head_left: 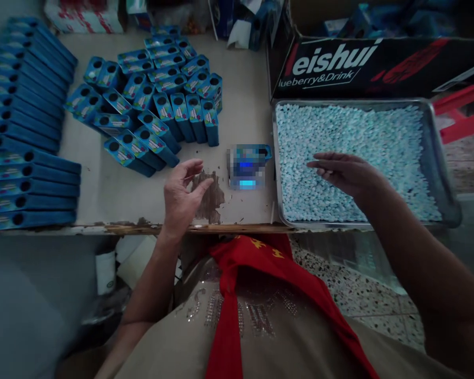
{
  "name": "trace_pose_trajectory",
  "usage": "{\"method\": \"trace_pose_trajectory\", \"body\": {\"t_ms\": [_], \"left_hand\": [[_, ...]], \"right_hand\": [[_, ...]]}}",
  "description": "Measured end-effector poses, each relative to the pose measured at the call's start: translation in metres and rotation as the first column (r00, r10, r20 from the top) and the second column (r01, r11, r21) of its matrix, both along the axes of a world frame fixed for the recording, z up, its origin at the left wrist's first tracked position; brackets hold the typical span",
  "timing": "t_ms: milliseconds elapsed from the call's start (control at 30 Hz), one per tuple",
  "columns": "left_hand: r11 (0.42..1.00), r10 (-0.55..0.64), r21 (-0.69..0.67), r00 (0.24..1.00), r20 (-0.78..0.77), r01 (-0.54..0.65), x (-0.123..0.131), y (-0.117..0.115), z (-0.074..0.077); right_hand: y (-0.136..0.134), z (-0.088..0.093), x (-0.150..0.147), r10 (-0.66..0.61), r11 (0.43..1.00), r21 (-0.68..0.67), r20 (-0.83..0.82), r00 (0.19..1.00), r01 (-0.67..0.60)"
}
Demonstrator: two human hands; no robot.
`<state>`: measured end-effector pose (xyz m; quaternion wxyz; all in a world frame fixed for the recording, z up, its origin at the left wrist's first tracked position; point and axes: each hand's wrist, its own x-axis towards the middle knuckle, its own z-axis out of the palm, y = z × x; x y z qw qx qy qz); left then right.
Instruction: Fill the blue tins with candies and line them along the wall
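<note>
Small pale blue pellets [363, 142] cover the floor of a metal tray [435, 158] at three o'clock from a pixelated blue item [245, 167] on the tabletop [245, 116], twelve being straight ahead of the worker. The right hand [342, 172] is over the pellets, thumb and fingers drawn together; from here I can't tell whether it pinches anything or touches them. The left hand [184, 195], between eight and nine, is loosely curved, thumb apart from the fingers with nothing between, beside a worn patch [211, 200]. At ten to eleven I see a crowd of blue cases [144, 97] with round holes in their tops; further out, at nine to ten, more cases [31, 121] are packed in rows. A black carton [319, 79] with white lettering stands between one and two, just behind the tray. A red plastic piece [468, 108] shows between two and three, and the worker's red cloth [274, 260] at six.
</note>
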<state>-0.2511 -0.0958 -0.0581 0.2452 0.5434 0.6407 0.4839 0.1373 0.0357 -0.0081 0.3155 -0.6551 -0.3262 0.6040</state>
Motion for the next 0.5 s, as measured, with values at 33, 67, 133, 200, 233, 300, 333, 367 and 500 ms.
{"method": "trace_pose_trajectory", "body": {"t_ms": [33, 67, 133, 200, 233, 300, 333, 367, 500], "left_hand": [[1.0, -0.01, 0.011, 0.999, -0.031, 0.01, 0.002, 0.001, 0.003], [1.0, -0.02, 0.022, 0.998, -0.068, 0.021, 0.004, 0.002, 0.005], [0.998, -0.035, 0.043, 0.986, -0.161, 0.043, 0.009, 0.006, 0.013], [0.996, -0.038, 0.066, 0.96, -0.278, 0.058, 0.015, 0.013, 0.022], [0.994, -0.04, 0.078, 0.94, -0.337, 0.07, 0.019, 0.017, 0.027], [0.989, -0.051, 0.099, 0.896, -0.442, 0.105, 0.028, 0.028, 0.035], [0.987, -0.061, 0.102, 0.874, -0.482, 0.125, 0.034, 0.035, 0.037], [0.985, -0.075, 0.096, 0.855, -0.513, 0.144, 0.039, 0.041, 0.038], [0.986, -0.134, 0.003, 0.803, -0.581, 0.167, 0.059, 0.065, 0.034]], "right_hand": [[-0.002, -0.003, 0.002, 0.054, 0.998, 0.033, 0.027, 0.998, -0.055], [-0.003, -0.006, 0.004, 0.113, 0.991, 0.062, 0.057, 0.992, -0.117], [-0.003, -0.011, 0.01, 0.22, 0.966, 0.112, 0.12, 0.968, -0.233], [-0.002, -0.014, 0.016, 0.303, 0.931, 0.156, 0.175, 0.937, -0.33], [-0.001, -0.014, 0.018, 0.336, 0.913, 0.169, 0.2, 0.92, -0.37], [0.0, -0.008, 0.018, 0.396, 0.882, 0.17, 0.236, 0.888, -0.439], [0.001, -0.003, 0.015, 0.414, 0.872, 0.17, 0.248, 0.876, -0.459], [0.001, 0.003, 0.009, 0.424, 0.863, 0.179, 0.254, 0.869, -0.473], [0.004, 0.028, -0.038, 0.455, 0.754, 0.363, 0.311, 0.834, -0.547]]}}
